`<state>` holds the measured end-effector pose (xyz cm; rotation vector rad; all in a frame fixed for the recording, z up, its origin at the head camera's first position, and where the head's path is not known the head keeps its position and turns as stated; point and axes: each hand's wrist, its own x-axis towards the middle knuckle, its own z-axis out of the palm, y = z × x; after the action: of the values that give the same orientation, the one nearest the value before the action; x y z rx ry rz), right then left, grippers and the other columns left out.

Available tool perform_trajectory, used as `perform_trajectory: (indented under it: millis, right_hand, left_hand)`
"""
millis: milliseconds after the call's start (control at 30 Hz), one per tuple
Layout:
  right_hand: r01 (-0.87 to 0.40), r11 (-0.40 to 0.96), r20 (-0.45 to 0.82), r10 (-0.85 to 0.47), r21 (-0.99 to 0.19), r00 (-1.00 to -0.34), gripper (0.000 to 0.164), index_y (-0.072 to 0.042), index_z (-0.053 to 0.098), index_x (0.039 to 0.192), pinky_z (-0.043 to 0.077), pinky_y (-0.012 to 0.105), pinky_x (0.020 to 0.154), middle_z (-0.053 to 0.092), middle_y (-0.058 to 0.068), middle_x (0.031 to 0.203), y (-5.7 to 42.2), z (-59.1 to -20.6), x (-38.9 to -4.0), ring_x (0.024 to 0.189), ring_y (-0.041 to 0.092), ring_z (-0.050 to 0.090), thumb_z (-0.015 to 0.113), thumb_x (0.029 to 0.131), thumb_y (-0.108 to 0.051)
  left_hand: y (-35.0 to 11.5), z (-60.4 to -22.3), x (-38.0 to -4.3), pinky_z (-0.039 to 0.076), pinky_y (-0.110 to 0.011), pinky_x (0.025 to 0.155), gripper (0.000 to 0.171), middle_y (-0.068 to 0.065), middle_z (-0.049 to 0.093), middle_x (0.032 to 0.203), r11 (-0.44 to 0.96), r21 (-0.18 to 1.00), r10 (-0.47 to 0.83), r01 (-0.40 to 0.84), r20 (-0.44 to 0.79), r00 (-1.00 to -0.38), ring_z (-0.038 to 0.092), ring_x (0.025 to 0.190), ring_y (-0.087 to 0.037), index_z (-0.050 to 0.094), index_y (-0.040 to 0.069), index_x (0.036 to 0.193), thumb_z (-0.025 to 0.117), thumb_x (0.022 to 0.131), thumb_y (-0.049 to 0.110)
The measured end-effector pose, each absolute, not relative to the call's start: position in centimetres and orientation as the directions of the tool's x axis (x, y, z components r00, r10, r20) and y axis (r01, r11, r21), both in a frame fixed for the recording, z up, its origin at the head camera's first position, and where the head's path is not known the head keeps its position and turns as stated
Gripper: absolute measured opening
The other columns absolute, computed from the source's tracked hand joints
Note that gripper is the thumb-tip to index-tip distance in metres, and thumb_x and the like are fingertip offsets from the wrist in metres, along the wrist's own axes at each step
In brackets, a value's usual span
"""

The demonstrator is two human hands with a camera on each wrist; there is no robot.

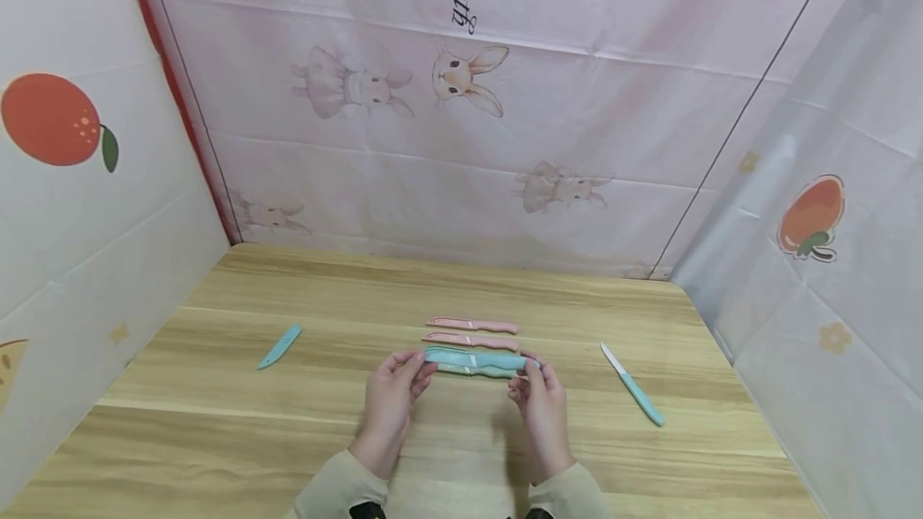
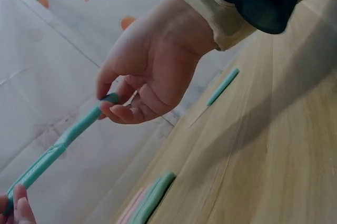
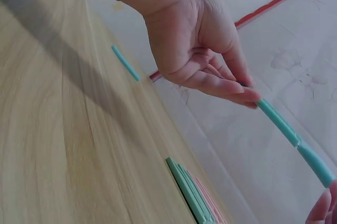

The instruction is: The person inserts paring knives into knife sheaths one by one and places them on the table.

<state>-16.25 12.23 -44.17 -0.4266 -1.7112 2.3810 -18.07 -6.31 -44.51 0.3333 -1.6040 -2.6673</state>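
A blue sheathed paring knife (image 1: 493, 360) is held level above the table, stretched between both hands. My left hand (image 1: 388, 403) pinches its sheath end between thumb and fingers. At the handle end, my right hand (image 1: 542, 415) has a similar pinch; the left wrist view shows that right hand (image 2: 152, 71) from across. The left hand (image 3: 192, 45) appears in the right wrist view, with the knife (image 3: 279, 121) running down from its fingertips. Beneath the held knife lie green sheathed knives (image 3: 187, 190), partly hidden in the head view. Two pink sheathed knives (image 1: 493, 327) lie parallel just behind.
An unsheathed knife (image 1: 642, 400) with a blue handle lies on the right of the wooden table (image 1: 288, 439), its blade pointing away. A loose blue sheath (image 1: 280, 347) lies on the left. Printed curtains (image 1: 404, 158) stand around the back and sides.
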Motion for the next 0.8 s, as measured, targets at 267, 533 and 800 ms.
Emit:
perform_trajectory:
  millis: [267,533,800]
  right_hand:
    - [0.007,-0.262,-0.111,0.385,-0.965,-0.916,0.028,0.005,0.044,0.114,0.054,0.020,0.068,0.066,0.005,0.085,13.3,-44.6,-16.7,0.076,0.009,0.064,0.054,0.095,-0.014]
    - [0.167,-0.024,-0.168,0.175,-0.986,-0.970,0.045,0.012,0.038,0.130,0.054,0.030,0.071,0.058,0.026,0.114,14.3,-45.1,-16.5,0.086,0.021,0.065,0.049,0.097,-0.016]
    - [0.258,0.104,-0.265,-0.062,-0.960,-0.962,0.055,0.014,0.031,0.133,0.049,0.026,0.061,0.065,0.016,0.098,15.2,-46.3,-16.6,0.078,0.019,0.064,0.049,0.097,-0.024]
  left_hand:
    - [-7.1,-45.2,-18.6,0.055,-0.020,0.068,0.030,-0.005,0.067,0.086,-0.449,0.891,-0.167,-0.064,-0.154,-0.974,0.067,0.077,-0.011,0.056,-0.012,0.110,0.061,0.091,0.011]
    - [-8.7,-46.5,-20.0,0.056,-0.034,0.072,0.022,-0.016,0.069,0.086,-0.216,0.969,-0.132,-0.116,-0.147,-0.980,0.069,0.077,-0.020,0.063,-0.009,0.099,0.064,0.089,0.010]
    - [-9.7,-47.6,-21.7,0.056,-0.026,0.058,0.014,-0.014,0.068,0.077,0.105,0.978,-0.004,-0.181,-0.182,-0.983,0.066,0.067,-0.016,0.065,-0.008,0.092,0.062,0.088,0.005]
